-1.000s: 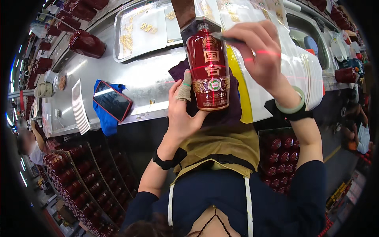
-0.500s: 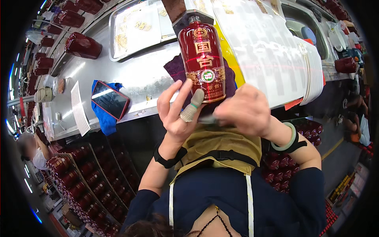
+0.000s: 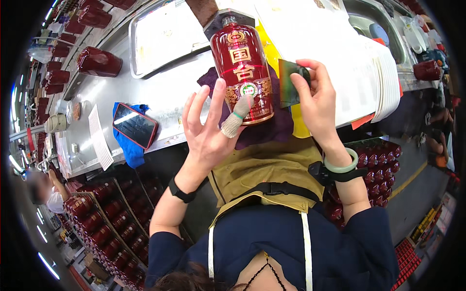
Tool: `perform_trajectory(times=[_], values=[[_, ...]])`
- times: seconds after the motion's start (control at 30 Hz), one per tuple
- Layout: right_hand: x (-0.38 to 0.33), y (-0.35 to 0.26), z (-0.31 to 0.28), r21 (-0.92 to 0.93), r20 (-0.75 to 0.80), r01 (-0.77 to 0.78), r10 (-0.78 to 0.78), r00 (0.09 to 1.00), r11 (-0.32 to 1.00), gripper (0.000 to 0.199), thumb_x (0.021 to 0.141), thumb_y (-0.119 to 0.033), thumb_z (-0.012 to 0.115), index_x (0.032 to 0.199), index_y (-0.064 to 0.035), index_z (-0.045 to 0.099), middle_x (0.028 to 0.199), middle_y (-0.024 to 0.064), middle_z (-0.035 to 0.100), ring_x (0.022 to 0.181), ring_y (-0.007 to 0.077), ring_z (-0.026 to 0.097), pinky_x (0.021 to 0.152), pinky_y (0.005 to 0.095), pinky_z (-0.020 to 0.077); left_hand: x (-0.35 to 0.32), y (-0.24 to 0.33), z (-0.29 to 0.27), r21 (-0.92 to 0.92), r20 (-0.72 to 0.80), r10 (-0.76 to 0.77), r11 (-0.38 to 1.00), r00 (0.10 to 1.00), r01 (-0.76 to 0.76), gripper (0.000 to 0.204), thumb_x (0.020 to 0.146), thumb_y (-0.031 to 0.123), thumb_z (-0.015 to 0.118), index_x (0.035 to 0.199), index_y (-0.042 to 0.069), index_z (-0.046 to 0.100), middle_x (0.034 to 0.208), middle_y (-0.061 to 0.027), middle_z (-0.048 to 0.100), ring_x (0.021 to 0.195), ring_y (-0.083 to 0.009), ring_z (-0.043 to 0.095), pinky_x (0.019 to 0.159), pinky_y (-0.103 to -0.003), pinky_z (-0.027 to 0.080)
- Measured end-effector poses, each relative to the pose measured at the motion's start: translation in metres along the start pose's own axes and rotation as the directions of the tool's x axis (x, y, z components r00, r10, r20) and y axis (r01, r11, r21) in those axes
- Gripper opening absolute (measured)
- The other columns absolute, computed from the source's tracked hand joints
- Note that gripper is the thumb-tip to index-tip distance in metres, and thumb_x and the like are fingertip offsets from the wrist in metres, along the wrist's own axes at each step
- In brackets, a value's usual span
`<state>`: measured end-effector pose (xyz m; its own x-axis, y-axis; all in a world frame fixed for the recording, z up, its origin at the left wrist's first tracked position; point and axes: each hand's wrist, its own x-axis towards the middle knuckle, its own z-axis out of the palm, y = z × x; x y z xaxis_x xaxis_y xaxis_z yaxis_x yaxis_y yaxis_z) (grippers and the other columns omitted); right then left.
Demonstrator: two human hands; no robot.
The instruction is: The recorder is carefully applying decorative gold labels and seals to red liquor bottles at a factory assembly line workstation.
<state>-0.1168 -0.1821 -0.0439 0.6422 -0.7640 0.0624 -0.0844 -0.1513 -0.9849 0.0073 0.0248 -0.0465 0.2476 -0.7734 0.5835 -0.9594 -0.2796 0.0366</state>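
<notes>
Since the earlier frame, left hand (image 3: 209, 130) has opened, fingers spread wide, bandaged thumb touching the glossy red ceramic bottle (image 3: 241, 72). Bottle lies at the steel tabletop's (image 3: 160, 97) near edge, neck pointing away. Right hand (image 3: 318, 104) pinches a dark iridescent sticker (image 3: 289, 82).

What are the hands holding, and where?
The right hand pinches a small dark card by its right edge. The left hand is open, its wrapped thumb touching the bottle.

The red bottle's (image 3: 241, 72) cap is hidden under a dark holder (image 3: 221, 22).
</notes>
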Motion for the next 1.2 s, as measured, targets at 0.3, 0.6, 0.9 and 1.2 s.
perform_trajectory(times=[0.3,0.6,0.9,1.2], values=[[-0.009,0.000,0.004,0.212,0.040,0.011,-0.020,0.999,0.977,0.025,0.104,-0.006,0.061,0.127,0.0015,0.055,0.110,0.0056,0.066,0.099,0.0083,0.062,0.089,0.0230,0.0501,0.054,-0.009,-0.013,-0.100,0.241,0.199,0.979,0.950,-0.179,0.055,0.069,0.025,0.080,0.122,0.038,0.072,0.162,-0.0091,0.042,0.148,-0.0342,0.034,0.124,-0.053,0.023],[-0.007,-0.007,-0.011,0.164,0.065,0.103,-0.115,0.991,0.981,0.028,0.098,0.000,0.066,0.126,0.0001,0.061,0.108,0.0064,0.069,0.099,0.0120,0.065,0.087,0.0264,0.0519,0.008,-0.008,-0.003,-0.136,0.000,0.125,0.983,0.992,-0.124,0.049,0.073,0.019,0.085,0.119,0.029,0.075,0.138,-0.0074,0.067,0.133,-0.0353,0.057,0.115,-0.052,0.037],[-0.027,-0.011,-0.026,-0.151,0.334,0.629,-0.560,0.758,0.762,0.030,0.073,0.014,0.070,0.094,-0.0057,0.075,0.096,0.0060,0.076,0.086,0.0253,0.068,0.081,0.0347,0.0521,-0.027,0.013,0.005,-0.409,0.040,-0.238,0.882,0.970,0.233,0.046,0.083,0.019,0.083,0.123,0.000,0.071,0.141,-0.0188,0.063,0.139,-0.0411,0.050,0.114,-0.052,0.038],[-0.015,-0.014,-0.026,0.002,0.000,0.437,-0.437,0.899,0.899,0.019,0.089,0.008,0.072,0.106,0.0015,0.068,0.095,0.0072,0.071,0.087,0.0148,0.065,0.081,0.0271,0.0514,0.040,0.034,0.008,-0.797,0.285,-0.619,0.272,0.732,0.540,0.070,0.092,0.015,0.076,0.149,-0.006,0.041,0.134,-0.0190,0.057,0.128,-0.0216,0.055,0.108,-0.039,0.045]])
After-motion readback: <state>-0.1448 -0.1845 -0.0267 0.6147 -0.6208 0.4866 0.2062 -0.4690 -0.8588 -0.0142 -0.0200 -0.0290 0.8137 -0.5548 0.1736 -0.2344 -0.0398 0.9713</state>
